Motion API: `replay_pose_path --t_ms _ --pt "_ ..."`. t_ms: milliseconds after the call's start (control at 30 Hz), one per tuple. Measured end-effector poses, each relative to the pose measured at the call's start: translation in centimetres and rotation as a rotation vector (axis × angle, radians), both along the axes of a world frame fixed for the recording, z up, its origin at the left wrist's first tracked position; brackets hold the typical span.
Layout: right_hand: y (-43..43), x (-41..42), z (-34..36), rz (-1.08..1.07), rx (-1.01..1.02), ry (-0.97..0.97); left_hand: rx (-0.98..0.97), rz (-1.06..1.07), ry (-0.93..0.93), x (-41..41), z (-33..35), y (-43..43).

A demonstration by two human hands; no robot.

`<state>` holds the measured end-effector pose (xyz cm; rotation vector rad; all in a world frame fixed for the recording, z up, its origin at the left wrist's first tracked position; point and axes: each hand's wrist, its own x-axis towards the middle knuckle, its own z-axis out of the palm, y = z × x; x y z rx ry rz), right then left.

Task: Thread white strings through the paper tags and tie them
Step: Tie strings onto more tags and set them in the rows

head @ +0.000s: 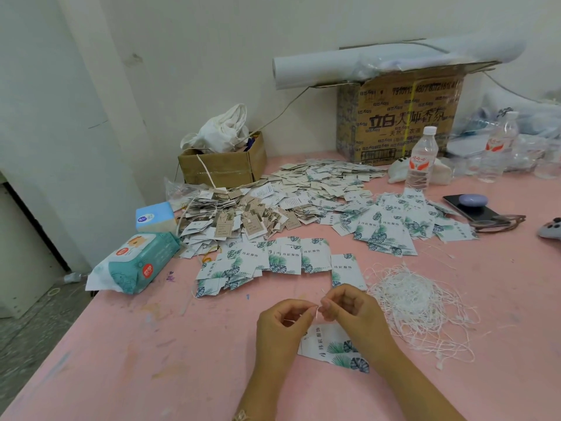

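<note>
My left hand (pixel 283 322) and my right hand (pixel 349 308) meet above the pink table (pixel 151 360), each pinching a thin white string (pixel 317 314) between fingertips. Below them hangs or lies a white paper tag with green leaf print (pixel 337 349), partly hidden by my right wrist. A tangled heap of white strings (pixel 416 302) lies just right of my right hand. A row of leaf-print tags (pixel 273 259) is spread beyond my hands.
Large piles of tags (pixel 303 196) cover the table's middle. A wet-wipe pack (pixel 136 262) and tissue box (pixel 154 216) sit at the left edge. Cardboard boxes (pixel 221 168), water bottles (pixel 420 161), a phone (pixel 470 205) and glasses (pixel 501 223) stand at the back and right.
</note>
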<state>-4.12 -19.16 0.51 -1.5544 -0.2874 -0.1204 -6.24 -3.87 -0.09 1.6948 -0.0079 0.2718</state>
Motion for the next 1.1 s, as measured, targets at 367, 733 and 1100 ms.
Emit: replay_pose_path --t_ms 367,733,1100 --pt "0.21 -0.28 0.31 0.038 -0.017 0.004 0.035 0.007 -0.025 0.14 -0.26 0.11" --pt "0.21 -0.22 0.15 0.011 -0.023 0.022 0.019 -0.003 -0.036 0.03 -0.25 0.08" --pt "0.14 -0.33 0.05 0.012 -0.076 0.015 0.045 -0.004 -0.063 0.00 -0.30 0.07"
